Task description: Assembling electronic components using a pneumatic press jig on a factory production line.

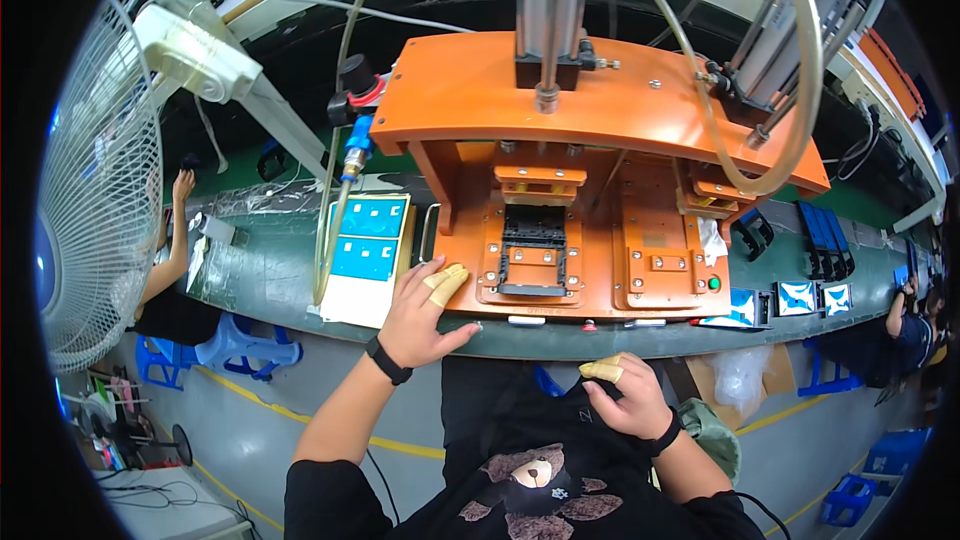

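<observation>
My left hand (422,318) rests near the left front corner of the orange press (590,100), fingers stretched out and thumb apart. Yellow covers wrap some fingertips. My right hand (632,398) hovers in front of the bench edge above my lap, loosely bent, with thumb and forefinger apart and nothing visible between them. It also wears yellow finger covers. A black plastic frame (533,289) sits in the press's left fixture, beneath the raised orange press head (540,180). The right fixture (668,263) shows its bare orange block and a green button (714,283).
Blue-and-white sheets (368,235) lie left of the press. Black parts with blue-white faces (796,298) and blue-black frames (825,240) stand at right. A fan (95,190) fills the far left. Air hoses (815,60) loop overhead. Other people (175,260) sit at both sides.
</observation>
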A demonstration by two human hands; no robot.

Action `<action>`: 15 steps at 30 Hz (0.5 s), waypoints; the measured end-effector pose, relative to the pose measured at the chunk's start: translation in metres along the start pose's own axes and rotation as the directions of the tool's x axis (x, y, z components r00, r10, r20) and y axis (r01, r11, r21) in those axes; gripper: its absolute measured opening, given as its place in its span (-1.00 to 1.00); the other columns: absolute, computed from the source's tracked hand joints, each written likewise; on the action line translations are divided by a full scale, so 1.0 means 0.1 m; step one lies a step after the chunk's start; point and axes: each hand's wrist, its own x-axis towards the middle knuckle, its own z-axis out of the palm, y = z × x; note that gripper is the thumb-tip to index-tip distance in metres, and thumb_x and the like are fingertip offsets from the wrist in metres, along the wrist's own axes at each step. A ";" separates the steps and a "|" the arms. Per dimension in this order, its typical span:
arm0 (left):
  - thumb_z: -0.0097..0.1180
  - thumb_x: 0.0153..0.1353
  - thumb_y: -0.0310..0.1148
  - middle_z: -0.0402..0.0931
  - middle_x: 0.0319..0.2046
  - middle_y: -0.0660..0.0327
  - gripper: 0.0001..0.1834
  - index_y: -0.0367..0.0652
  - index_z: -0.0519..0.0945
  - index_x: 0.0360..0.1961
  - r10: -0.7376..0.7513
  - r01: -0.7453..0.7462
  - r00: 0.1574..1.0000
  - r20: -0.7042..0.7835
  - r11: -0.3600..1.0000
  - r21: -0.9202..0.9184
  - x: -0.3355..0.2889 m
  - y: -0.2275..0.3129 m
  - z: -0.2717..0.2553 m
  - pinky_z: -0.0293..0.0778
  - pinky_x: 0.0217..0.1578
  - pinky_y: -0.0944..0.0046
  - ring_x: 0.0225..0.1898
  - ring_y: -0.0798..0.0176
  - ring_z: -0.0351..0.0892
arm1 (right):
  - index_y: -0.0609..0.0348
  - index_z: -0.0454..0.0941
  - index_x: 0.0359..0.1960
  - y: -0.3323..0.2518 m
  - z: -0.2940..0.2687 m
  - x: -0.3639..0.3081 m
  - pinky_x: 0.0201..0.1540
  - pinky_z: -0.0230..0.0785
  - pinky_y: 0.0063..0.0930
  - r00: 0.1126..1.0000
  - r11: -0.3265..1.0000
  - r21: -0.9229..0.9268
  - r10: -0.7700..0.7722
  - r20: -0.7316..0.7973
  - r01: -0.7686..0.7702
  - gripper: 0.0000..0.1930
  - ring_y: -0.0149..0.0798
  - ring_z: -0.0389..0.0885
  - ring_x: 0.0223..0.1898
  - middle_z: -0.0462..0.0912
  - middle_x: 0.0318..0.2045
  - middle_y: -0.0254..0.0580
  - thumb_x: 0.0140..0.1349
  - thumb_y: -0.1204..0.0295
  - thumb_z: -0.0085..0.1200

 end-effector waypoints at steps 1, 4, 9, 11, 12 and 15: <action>0.39 -0.04 -0.12 0.46 0.12 -0.02 -0.25 -0.27 0.46 0.17 -0.013 0.013 1.000 -0.001 1.000 0.006 -0.01 0.02 0.00 0.20 0.25 -0.08 0.26 -0.18 0.33 | 0.20 0.64 -0.25 -0.02 0.05 0.03 -0.24 0.44 -0.33 1.000 1.000 0.008 -0.005 0.029 0.005 -0.81 -0.09 0.61 -0.36 0.67 -0.36 -0.11 0.06 0.55 0.25; 0.37 0.02 -0.20 0.35 0.21 -0.09 -0.26 -0.29 0.41 0.21 -0.044 0.039 0.998 -0.038 0.992 -0.118 -0.09 0.04 -0.03 0.18 0.29 -0.07 0.29 -0.21 0.28 | 0.18 0.65 -0.24 -0.07 0.17 0.05 -0.25 0.44 -0.34 0.997 1.000 0.017 -0.005 0.080 0.004 -0.80 -0.09 0.60 -0.36 0.67 -0.37 -0.14 0.06 0.53 0.26; 0.27 0.11 -0.39 0.42 0.09 -0.15 -0.50 -0.35 0.48 0.08 -0.304 0.345 0.896 -0.322 0.936 0.076 -0.61 -0.48 0.06 0.30 0.21 -0.07 0.18 -0.25 0.37 | 0.16 0.66 -0.23 -0.01 0.29 -0.07 -0.24 0.47 -0.32 0.982 0.998 0.032 0.048 0.183 -0.054 -0.80 -0.08 0.62 -0.35 0.67 -0.37 -0.13 0.08 0.50 0.27; 0.28 0.09 -0.38 0.44 0.09 -0.16 -0.53 -0.33 0.51 0.03 -0.415 0.428 0.862 -0.291 0.903 -0.021 -0.72 -0.71 0.01 0.33 0.19 -0.05 0.16 -0.23 0.40 | 0.16 0.66 -0.21 0.03 0.36 -0.07 -0.21 0.49 -0.30 0.974 0.995 0.049 0.077 0.211 -0.090 -0.81 -0.06 0.64 -0.33 0.67 -0.37 -0.11 0.11 0.48 0.25; 0.30 0.09 -0.35 0.44 0.11 -0.15 -0.53 -0.30 0.53 0.02 -0.439 0.457 0.871 -0.222 0.889 0.035 -0.66 -0.73 -0.08 0.35 0.17 -0.03 0.15 -0.19 0.43 | 0.16 0.66 -0.20 0.04 0.42 -0.05 -0.19 0.49 -0.30 0.975 0.990 0.096 0.084 0.206 -0.106 -0.81 -0.06 0.64 -0.31 0.67 -0.35 -0.11 0.12 0.47 0.25; 0.37 0.01 -0.23 0.50 0.05 -0.13 -0.55 -0.24 0.62 -0.10 -0.477 0.490 0.871 -0.119 0.861 0.137 -0.49 -0.84 -0.18 0.41 0.13 0.01 0.11 -0.18 0.47 | 0.16 0.61 -0.11 -0.02 0.65 0.16 -0.07 0.49 -0.26 0.941 0.987 0.145 0.011 0.339 -0.064 -0.76 -0.02 0.63 -0.17 0.66 -0.24 -0.11 0.18 0.42 0.22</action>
